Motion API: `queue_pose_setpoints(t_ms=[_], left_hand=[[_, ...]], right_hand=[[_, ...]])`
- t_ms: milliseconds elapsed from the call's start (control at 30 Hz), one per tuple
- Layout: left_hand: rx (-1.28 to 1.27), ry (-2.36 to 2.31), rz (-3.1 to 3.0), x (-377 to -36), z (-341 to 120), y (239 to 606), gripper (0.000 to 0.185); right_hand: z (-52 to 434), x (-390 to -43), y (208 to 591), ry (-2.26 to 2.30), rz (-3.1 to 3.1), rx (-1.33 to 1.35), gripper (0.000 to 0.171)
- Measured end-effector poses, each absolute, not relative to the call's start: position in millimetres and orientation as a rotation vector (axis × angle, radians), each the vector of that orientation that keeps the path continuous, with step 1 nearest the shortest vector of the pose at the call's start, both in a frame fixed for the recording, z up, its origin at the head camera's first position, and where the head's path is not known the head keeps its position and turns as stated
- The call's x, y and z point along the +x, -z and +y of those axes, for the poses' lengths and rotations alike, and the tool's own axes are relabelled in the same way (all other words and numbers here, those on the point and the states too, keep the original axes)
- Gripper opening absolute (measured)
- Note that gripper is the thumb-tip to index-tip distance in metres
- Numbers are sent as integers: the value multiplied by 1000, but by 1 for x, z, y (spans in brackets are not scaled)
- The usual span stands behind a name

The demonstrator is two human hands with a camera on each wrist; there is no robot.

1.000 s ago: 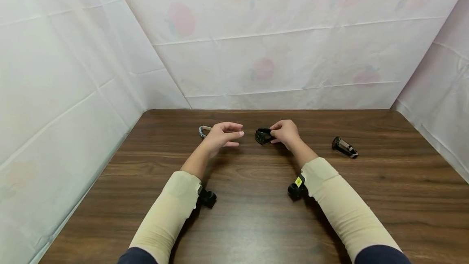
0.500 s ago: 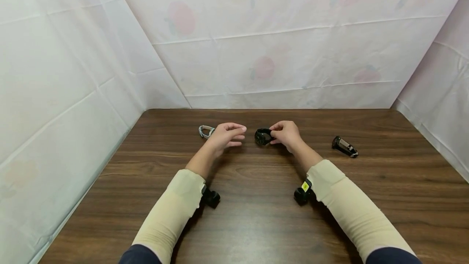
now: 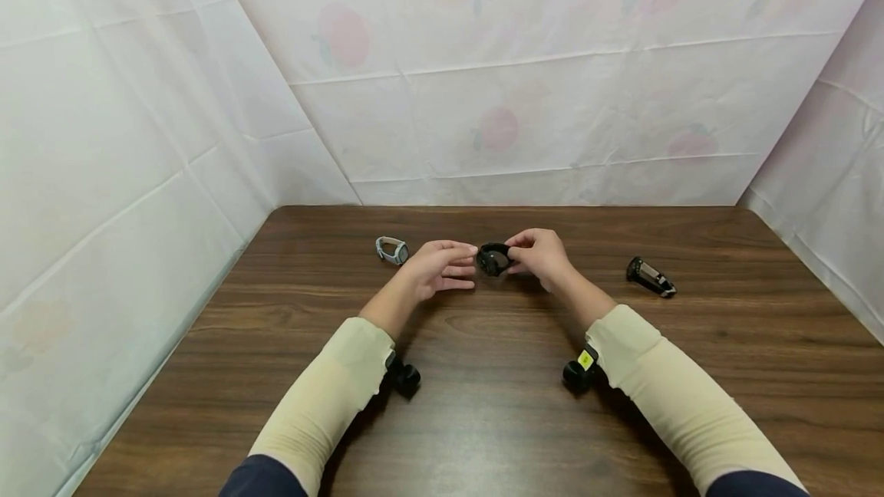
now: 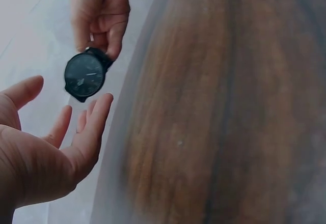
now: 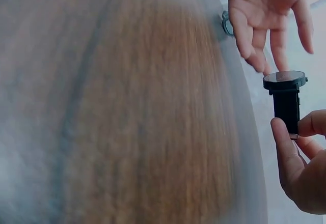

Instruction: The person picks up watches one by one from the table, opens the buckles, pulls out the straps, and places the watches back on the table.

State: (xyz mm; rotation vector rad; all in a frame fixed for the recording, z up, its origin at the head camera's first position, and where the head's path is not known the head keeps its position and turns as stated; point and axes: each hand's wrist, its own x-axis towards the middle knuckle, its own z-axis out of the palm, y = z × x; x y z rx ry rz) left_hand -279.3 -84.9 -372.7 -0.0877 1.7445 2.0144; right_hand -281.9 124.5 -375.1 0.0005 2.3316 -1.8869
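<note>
Between the hands: black watch (image 4: pixel 84 75), its strap (image 5: pixel 286 109) pinched by the right hand (image 3: pixel 543 259)
Left hand (image 3: pixel 437 268): fingers loose, holding nothing, just beside the watch (touching or not, I cannot tell)
Grip progress: one hand's hold seems done; the left's is not yet made
Pale blue watch (image 3: pixel 401 254), dark watch (image 3: pixel 650 278): on the table (image 3: pixel 483 374), unheld, perhaps left to handle
Hard to see: strap end behind fingers; dial markings blurred

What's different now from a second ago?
The left hand moved right, closer to the black wristwatch, so the light blue-grey wristwatch now shows fully. The right hand still pinches the black wristwatch's strap. The light blue-grey wristwatch and the dark wristwatch at far right stayed put.
</note>
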Motion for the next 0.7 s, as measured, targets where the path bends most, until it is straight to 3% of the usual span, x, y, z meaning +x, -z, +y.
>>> queue_pose_setpoints(t_ms=[700], left_hand=[[4,-2050,1697,-268,-81,373,38]], right_hand=[[120,-259,378,2053,2300,-221,19]])
